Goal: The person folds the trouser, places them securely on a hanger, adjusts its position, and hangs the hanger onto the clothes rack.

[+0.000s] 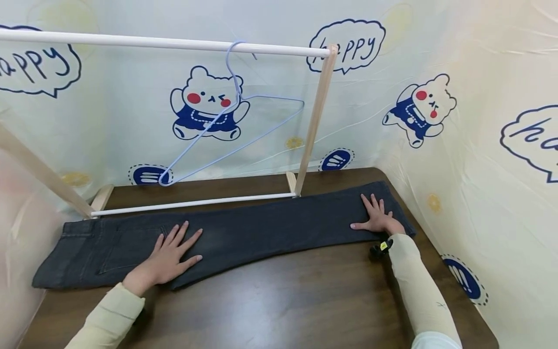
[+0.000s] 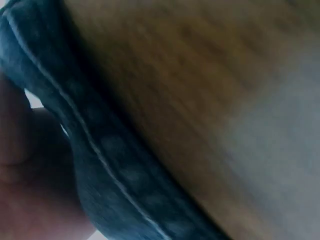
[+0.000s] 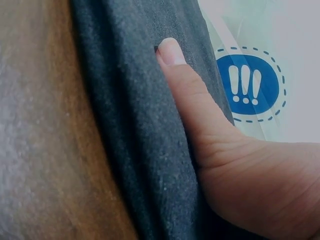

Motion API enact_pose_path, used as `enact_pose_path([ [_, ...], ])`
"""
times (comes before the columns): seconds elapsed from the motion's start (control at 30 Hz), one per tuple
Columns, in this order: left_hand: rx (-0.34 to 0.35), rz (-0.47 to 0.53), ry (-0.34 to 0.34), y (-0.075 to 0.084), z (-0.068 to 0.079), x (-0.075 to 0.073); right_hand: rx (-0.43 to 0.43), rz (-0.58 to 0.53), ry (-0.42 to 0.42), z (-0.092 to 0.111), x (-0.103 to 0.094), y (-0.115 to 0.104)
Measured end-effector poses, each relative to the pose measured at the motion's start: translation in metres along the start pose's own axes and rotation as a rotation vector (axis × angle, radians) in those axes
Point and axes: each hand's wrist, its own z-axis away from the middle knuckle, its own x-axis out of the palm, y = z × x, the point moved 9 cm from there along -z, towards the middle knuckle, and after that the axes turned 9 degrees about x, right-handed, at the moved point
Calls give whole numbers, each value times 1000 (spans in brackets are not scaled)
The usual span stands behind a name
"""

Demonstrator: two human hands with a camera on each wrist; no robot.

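Note:
A pair of dark jeans (image 1: 270, 225), folded lengthwise, lies flat across the table with the waistband on the left and the leg ends on the right. My left hand (image 1: 163, 259) rests on the jeans beside the back pocket, fingers spread. Near the leg ends, my right hand (image 1: 377, 218) lies on the cloth with its fingers spread too. In the right wrist view, the thumb (image 3: 185, 90) rests straight on the denim. A stitched seam of the jeans (image 2: 90, 130) runs past the left hand in the blurred left wrist view.
Behind the jeans stands a rack with a white top bar (image 1: 174, 43), a wooden post (image 1: 318, 116) and a low white bar (image 1: 196, 203). An empty blue hanger (image 1: 235, 150) hangs from the top bar. The brown table (image 1: 270, 305) meets printed curtains at its back and sides.

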Motion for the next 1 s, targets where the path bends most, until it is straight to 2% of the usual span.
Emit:
enact_pose_path([
  [0.1,-12,-1,-16,1,-1,6,-2,-8,1,2,0,-1],
  [0.27,-51,-24,-80,-2,-4,13,-10,1,-11,5,-1,0],
  [0.33,-51,-32,-81,-3,-5,15,-33,-12,-2,7,-6,0],
  [0.43,-49,-39,-73,-1,-5,17,-76,-69,61,15,-22,3],
  [0.53,-48,-46,-70,-6,-5,21,-92,-139,189,24,-45,15],
  [0.63,-43,-49,-63,-8,-4,21,-42,-162,308,30,-62,36],
  [0.7,-41,-52,-61,-7,-3,21,10,-172,346,33,-66,49],
  [0.83,-48,-48,-57,-1,-3,15,101,-169,327,35,-63,67],
  [1.0,-63,-38,-60,11,-4,5,157,-186,280,34,-59,77],
])
